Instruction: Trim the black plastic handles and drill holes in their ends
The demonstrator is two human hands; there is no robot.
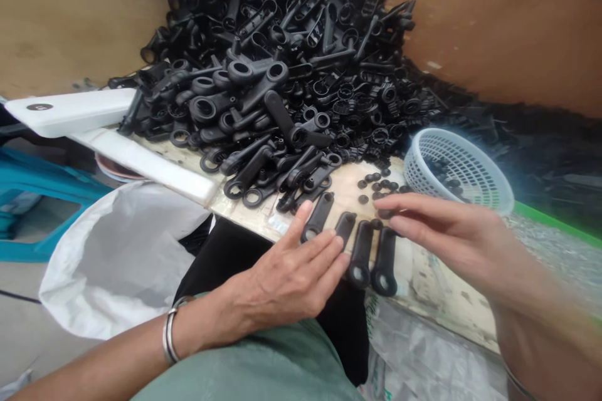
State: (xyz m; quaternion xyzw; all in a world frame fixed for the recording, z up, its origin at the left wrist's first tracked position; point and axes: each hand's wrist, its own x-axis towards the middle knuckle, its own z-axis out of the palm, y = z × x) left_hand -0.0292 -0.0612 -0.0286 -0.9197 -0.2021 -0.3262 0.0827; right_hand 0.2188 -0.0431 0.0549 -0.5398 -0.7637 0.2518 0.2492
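Note:
A row of black plastic lever-like parts (pixel 361 254), each with a ring at one end, lies along the table's front edge. My left hand (pixel 294 269) rests flat over the left parts of this row, fingers stretched out and thumb apart. Its fingertips touch one lever (pixel 345 225) and partly cover it. Between thumb and index finger another lever (pixel 320 212) shows. Above the right end of the row, my right hand (pixel 451 232) pinches a small black round cap (pixel 385 213) between thumb and fingertips. Several loose caps (pixel 363 199) lie just beyond it.
A large heap of black parts (pixel 282 75) fills the back of the table. To the right stands a pale blue basket (pixel 498 191) holding small black pieces. A white bar (pixel 75 109) juts out at the left, above an open white sack (pixel 70 288) and a blue stool (pixel 42 200).

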